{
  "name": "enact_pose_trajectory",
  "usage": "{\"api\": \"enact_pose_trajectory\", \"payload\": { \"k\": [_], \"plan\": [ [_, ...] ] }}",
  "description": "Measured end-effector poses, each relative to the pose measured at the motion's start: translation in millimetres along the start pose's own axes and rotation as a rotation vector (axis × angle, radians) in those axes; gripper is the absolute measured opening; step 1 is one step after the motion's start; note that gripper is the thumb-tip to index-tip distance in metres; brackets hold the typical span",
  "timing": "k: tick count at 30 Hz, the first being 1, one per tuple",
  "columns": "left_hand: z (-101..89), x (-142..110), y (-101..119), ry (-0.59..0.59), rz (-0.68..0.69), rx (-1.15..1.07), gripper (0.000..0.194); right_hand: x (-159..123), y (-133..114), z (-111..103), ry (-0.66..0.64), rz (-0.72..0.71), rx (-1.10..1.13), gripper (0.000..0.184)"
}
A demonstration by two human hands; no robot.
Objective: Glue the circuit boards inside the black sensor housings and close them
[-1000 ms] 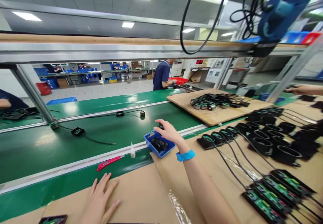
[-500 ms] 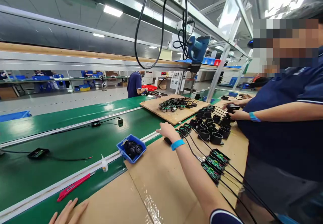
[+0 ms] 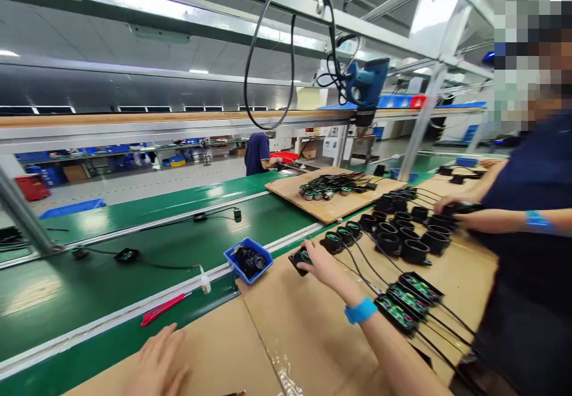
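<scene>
My right hand (image 3: 324,266) has its fingers and thumb around a black housing (image 3: 297,261) with a flat square base and a bit of green inside. It is just above or on the cardboard (image 3: 286,312); contact cannot be told. Beside it stand several black round housings (image 3: 333,242) with green inside, cabled to a row of open black boxes with green circuit boards (image 3: 397,314). My left hand (image 3: 159,363) lies over the cardboard at the lower left, fingers spread, holding nothing. Nearest to it is a red utility knife (image 3: 163,311).
A blue bin (image 3: 248,277) of black parts sits at the cardboard's edge, near a small white bottle (image 3: 204,281). Wired parts lie on the green belt (image 3: 179,268) and a wooden board (image 3: 308,206). At right a co-worker (image 3: 527,229) handles a black part. A blue power tool (image 3: 367,86) hangs overhead.
My right hand has come back nearer with the black housing, now plainly visible in its fingers. My left hand shows further into view. The whole view has turned a little left.
</scene>
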State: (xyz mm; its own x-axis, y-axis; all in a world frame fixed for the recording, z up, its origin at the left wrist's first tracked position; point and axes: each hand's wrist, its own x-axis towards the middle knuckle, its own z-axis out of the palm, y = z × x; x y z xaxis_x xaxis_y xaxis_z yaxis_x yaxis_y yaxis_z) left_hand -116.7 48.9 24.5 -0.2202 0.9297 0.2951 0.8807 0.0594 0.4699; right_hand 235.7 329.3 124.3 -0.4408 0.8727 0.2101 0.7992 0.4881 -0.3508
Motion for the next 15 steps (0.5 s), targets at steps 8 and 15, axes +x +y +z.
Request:
{"api": "enact_pose_trajectory", "payload": {
  "k": [8,15],
  "plan": [
    [31.2,1,112,0.008,-0.514,-1.249,0.087,-70,-136,31,-0.357,-0.536,0.446,0.047],
    [-0.8,-23,114,0.395,-0.672,-1.302,0.073,-113,-119,85,-0.456,-0.658,0.531,0.089]
  ]
}}
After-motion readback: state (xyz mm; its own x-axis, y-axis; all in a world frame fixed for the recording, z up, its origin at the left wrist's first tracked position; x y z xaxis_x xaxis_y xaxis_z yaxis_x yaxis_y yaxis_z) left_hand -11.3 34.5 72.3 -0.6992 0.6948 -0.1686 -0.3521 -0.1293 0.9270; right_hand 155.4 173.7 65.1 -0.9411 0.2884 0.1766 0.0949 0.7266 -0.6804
